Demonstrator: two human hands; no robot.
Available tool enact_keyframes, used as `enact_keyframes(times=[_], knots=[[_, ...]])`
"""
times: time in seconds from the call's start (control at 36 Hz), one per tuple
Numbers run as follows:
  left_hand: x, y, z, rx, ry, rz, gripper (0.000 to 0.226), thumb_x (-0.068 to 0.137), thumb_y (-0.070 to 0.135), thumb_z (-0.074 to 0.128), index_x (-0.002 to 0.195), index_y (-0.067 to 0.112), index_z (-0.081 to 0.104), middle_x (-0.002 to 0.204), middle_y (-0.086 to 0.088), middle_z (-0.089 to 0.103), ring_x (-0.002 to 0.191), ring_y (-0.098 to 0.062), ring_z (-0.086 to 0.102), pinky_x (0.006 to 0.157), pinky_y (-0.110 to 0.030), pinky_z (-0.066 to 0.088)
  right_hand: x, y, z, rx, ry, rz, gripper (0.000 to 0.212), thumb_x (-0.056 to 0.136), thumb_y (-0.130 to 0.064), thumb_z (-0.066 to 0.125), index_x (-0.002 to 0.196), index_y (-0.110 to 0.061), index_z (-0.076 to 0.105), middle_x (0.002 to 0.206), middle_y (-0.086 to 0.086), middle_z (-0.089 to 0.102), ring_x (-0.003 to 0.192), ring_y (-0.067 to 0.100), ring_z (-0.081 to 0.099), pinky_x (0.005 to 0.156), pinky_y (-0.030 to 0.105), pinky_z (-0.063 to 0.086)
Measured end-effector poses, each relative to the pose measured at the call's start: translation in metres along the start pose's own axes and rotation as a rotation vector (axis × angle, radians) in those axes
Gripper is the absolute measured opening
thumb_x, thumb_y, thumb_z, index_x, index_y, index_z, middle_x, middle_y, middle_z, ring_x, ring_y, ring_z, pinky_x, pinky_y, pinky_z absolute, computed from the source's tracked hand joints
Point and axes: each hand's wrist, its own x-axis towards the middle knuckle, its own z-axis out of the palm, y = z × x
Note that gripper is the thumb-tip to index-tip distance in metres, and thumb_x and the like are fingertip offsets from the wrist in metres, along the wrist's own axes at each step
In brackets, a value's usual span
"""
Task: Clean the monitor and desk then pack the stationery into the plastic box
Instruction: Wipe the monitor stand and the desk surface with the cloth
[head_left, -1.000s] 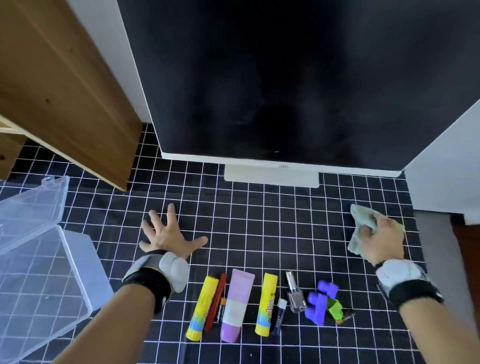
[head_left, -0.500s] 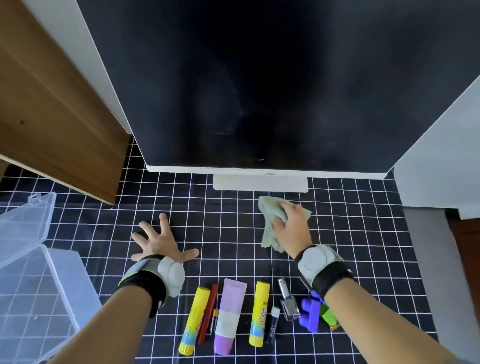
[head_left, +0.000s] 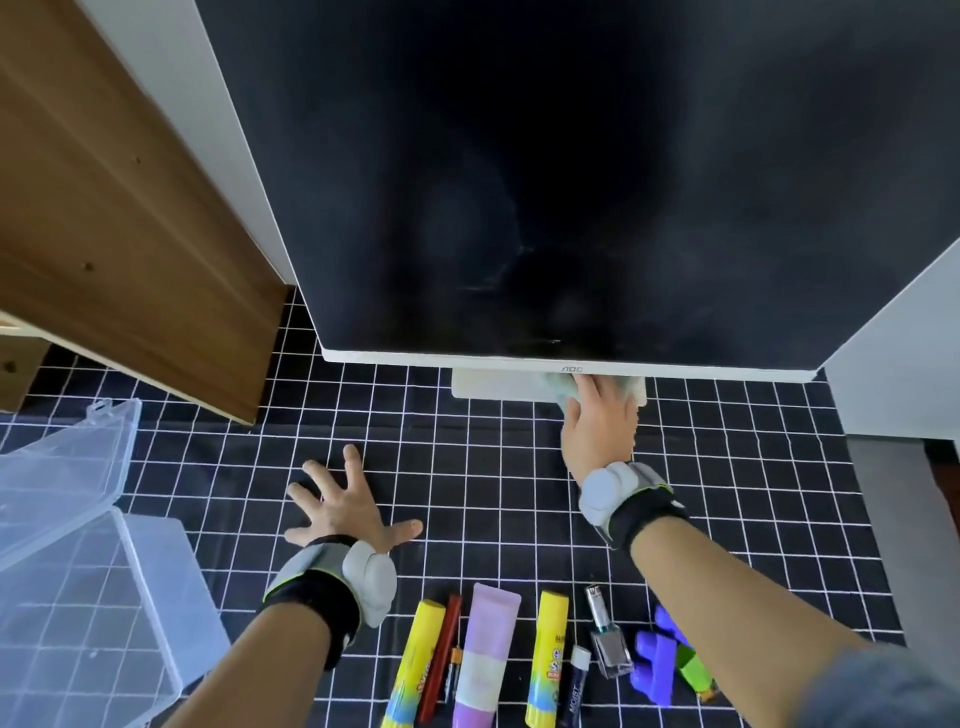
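A large dark monitor (head_left: 571, 182) with a white lower bezel stands at the back of the black grid-patterned desk (head_left: 483, 467). My right hand (head_left: 597, 431) holds a pale green cloth (head_left: 558, 387) against the white monitor base (head_left: 493, 387), its fingertips hidden under the bezel. My left hand (head_left: 345, 506) lies flat on the desk with fingers spread. A row of stationery lies at the near edge: two yellow glue sticks (head_left: 545, 660), a red pencil (head_left: 441, 660), a lilac tube (head_left: 485, 660), a small glass bottle (head_left: 608, 639), a purple piece (head_left: 657, 660). The clear plastic box (head_left: 67, 597) sits open at left.
A wooden shelf panel (head_left: 119, 234) slants down at the left behind the box. White walls (head_left: 893, 374) flank the monitor on both sides. A grey strip of floor or desk edge (head_left: 893, 519) runs along the right.
My right hand carried the cloth from the desk's right side leftward across the desk, then forward onto the monitor base. The view moved closer to the monitor. My left hand stayed flat.
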Motion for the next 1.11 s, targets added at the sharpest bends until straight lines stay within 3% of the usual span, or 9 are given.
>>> enact_keyframes(times=[0.11,0.31,0.47,0.61,0.75,0.89,1.0,1.11], knots=[[0.002,-0.001,0.0,0.006,-0.019,0.003,0.138,0.06,0.082,0.07,0.154,0.03,-0.016,0.157,-0.017,-0.008,0.144,-0.042,0.006,0.102,-0.062,0.039,-0.007,-0.039,0.018,-0.017,-0.018,-0.102,0.05,0.082,-0.015,0.069,0.131,-0.021,0.057,0.127,0.001,0.061,0.118,0.033,0.053,0.111,0.06,0.031],[0.0,0.001,-0.002,-0.001,-0.044,-0.006,0.137,0.061,0.081,0.07,0.154,0.031,-0.018,0.159,-0.016,-0.011,0.146,-0.042,0.002,0.103,-0.062,0.037,-0.01,-0.094,0.033,-0.024,-0.202,-0.293,0.051,0.091,-0.026,0.043,0.142,-0.027,0.042,0.137,-0.008,0.051,0.133,0.02,0.042,0.121,0.052,0.011],[-0.001,0.002,-0.003,-0.007,-0.047,-0.004,0.137,0.062,0.08,0.071,0.154,0.031,-0.019,0.159,-0.016,-0.012,0.146,-0.042,0.001,0.104,-0.062,0.037,-0.006,-0.054,0.02,-0.11,-0.258,-0.44,0.057,0.098,-0.03,0.042,0.152,-0.031,0.025,0.152,-0.003,0.038,0.14,0.023,0.034,0.12,0.055,0.01],[-0.002,0.001,-0.004,-0.002,-0.047,0.004,0.136,0.063,0.08,0.069,0.154,0.031,-0.019,0.159,-0.016,-0.012,0.146,-0.042,0.002,0.103,-0.061,0.038,-0.003,0.014,-0.005,-0.196,-0.288,-0.305,0.052,0.104,-0.035,0.031,0.155,-0.034,0.019,0.159,0.007,0.031,0.148,0.028,0.022,0.121,0.055,0.001],[-0.002,0.001,-0.004,-0.001,-0.047,0.004,0.137,0.062,0.08,0.07,0.154,0.031,-0.019,0.159,-0.017,-0.012,0.146,-0.043,0.001,0.103,-0.062,0.038,0.005,0.039,-0.017,-0.2,-0.224,-0.198,0.053,0.102,-0.034,0.031,0.153,-0.033,0.017,0.155,-0.001,0.033,0.147,0.024,0.022,0.12,0.057,0.005],[-0.002,0.002,-0.004,0.004,-0.039,0.002,0.137,0.062,0.08,0.07,0.154,0.031,-0.018,0.158,-0.016,-0.011,0.146,-0.042,0.002,0.103,-0.061,0.038,0.0,-0.001,0.003,-0.138,-0.166,-0.065,0.052,0.098,-0.038,0.027,0.147,-0.026,0.033,0.15,0.004,0.041,0.143,0.029,0.029,0.118,0.062,0.006],[-0.001,0.002,-0.004,0.004,-0.048,0.0,0.137,0.062,0.08,0.07,0.154,0.031,-0.018,0.158,-0.016,-0.012,0.146,-0.042,0.001,0.103,-0.062,0.038,-0.005,-0.055,0.022,-0.099,-0.189,-0.145,0.049,0.097,-0.037,0.035,0.145,-0.029,0.035,0.144,-0.004,0.046,0.137,0.026,0.036,0.118,0.061,0.006],[-0.001,0.001,-0.004,0.002,-0.06,-0.005,0.136,0.062,0.08,0.07,0.154,0.031,-0.019,0.158,-0.015,-0.012,0.146,-0.041,0.002,0.104,-0.062,0.037,-0.009,-0.096,0.038,-0.073,-0.252,-0.212,0.051,0.098,-0.036,0.035,0.148,-0.028,0.032,0.15,-0.004,0.042,0.141,0.026,0.032,0.119,0.059,-0.002]])
